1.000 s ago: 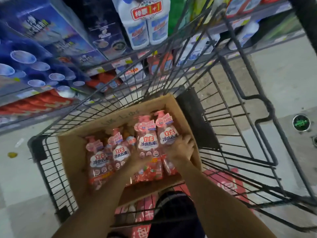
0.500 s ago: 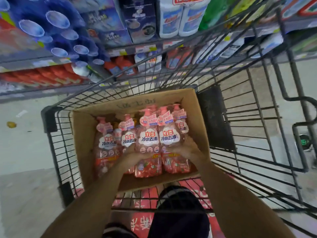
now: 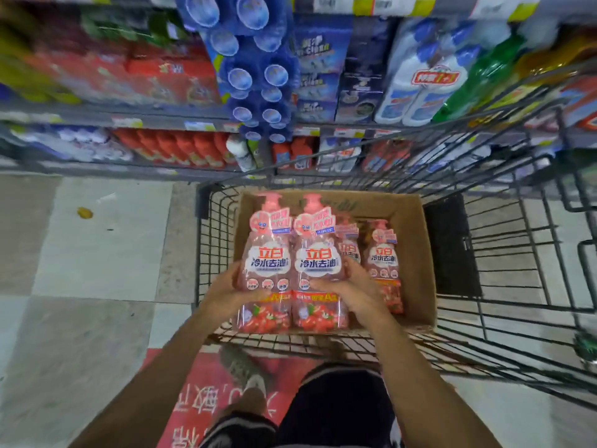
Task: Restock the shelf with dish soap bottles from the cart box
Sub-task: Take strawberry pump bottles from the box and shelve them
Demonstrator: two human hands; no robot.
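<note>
Head view, looking down: the left hand (image 3: 231, 287) grips the left side of a pink dish soap bottle (image 3: 269, 263), fingers curled round its edge, and the right hand (image 3: 350, 286) grips the right side of a second bottle (image 3: 318, 263) touching the first, thumb laid across its front. The two bottles are pressed side by side between the hands and held above the cardboard box (image 3: 416, 260), pump tops pointing away from the person. Whether the pair is wrapped together cannot be told; their lower ends glare behind clear film. Two more bottles (image 3: 382, 253) lie in the box to the right, one half hidden behind the right hand and the lifted pair; the box floor beneath the held bottles is covered from sight. The box sits in a black wire cart (image 3: 504, 253), whose right side runs out of frame. Beyond the cart stands a shelf (image 3: 135, 116) of cleaning goods, blurred, with red bottles (image 3: 181, 147) on the lower level and blue packs (image 3: 255, 76) hanging in front. Below, dark shorts (image 3: 336, 412) and a red floor sign (image 3: 206, 392) are partly cut off by the forearms.
</note>
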